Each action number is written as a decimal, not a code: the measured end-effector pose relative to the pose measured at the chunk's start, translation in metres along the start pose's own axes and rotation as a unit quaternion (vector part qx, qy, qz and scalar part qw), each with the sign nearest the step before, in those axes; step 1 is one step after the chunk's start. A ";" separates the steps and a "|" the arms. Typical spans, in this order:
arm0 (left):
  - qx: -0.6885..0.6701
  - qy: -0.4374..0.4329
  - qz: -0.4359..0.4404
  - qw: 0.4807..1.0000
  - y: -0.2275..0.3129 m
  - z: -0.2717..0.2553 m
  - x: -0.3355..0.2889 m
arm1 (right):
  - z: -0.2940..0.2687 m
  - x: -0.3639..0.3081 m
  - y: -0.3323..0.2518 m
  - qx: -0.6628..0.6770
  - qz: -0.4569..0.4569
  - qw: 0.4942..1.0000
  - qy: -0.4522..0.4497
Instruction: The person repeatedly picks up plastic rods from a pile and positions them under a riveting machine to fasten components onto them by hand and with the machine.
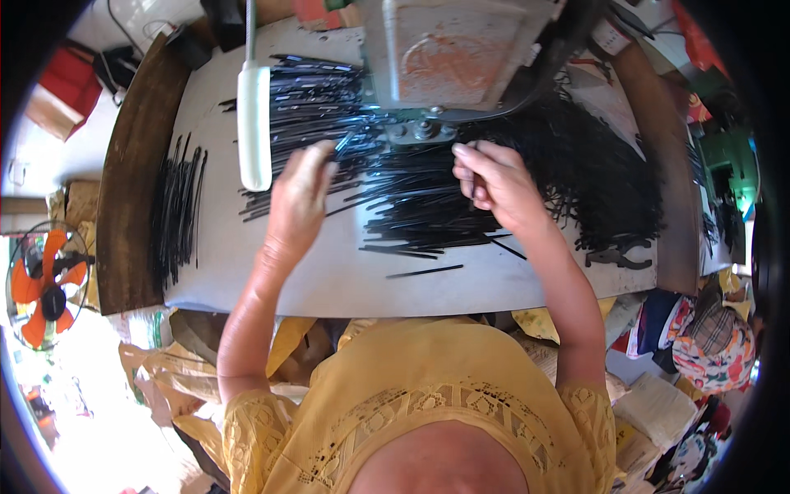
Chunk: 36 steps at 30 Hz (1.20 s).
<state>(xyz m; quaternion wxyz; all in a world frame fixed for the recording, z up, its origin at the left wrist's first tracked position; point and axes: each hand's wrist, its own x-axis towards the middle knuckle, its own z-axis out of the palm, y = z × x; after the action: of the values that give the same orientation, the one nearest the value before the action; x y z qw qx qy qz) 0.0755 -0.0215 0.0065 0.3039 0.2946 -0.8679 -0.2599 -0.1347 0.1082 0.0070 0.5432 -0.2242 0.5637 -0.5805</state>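
Observation:
My left hand (303, 193) reaches over the left pile of thin black strips (309, 99), its fingers drawn together near the strip ends. What they grip, if anything, does not show clearly against the dark pile. To the right of the small metal fixture (424, 132) on the machine, my right hand (498, 181) is closed, thumb against curled fingers. Whatever lies inside it is hidden. Between the hands, more black strips (428, 193) lie in a loose heap under the fixture. The machine's worn metal head (448, 62) stands just above it.
A lever with a white grip (253, 128) hangs left of my left hand. A tangled black heap (609, 165) covers the table's right side, with dark pliers (619, 257) at its near edge. Wooden boards (132, 189) wall the table's sides. More strips (177, 214) lie along the left board.

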 end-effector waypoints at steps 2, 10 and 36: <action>-0.003 -0.021 -0.001 1.000 0.009 0.018 0.003 | 0.006 0.008 -0.003 -0.008 0.012 1.000 -0.015; 0.026 -0.035 0.017 0.999 0.029 0.038 0.017 | 0.010 0.017 -0.003 -0.002 0.012 1.000 -0.026; -0.009 -0.036 -0.008 0.999 0.029 0.037 0.012 | 0.011 0.017 -0.002 -0.007 0.014 1.000 -0.026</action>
<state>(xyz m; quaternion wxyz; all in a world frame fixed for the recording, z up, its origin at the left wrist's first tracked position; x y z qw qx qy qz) 0.0323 0.0009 0.0046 0.2726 0.2892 -0.8737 -0.2806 -0.1310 0.0877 0.0054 0.5640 -0.2355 0.5565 -0.5628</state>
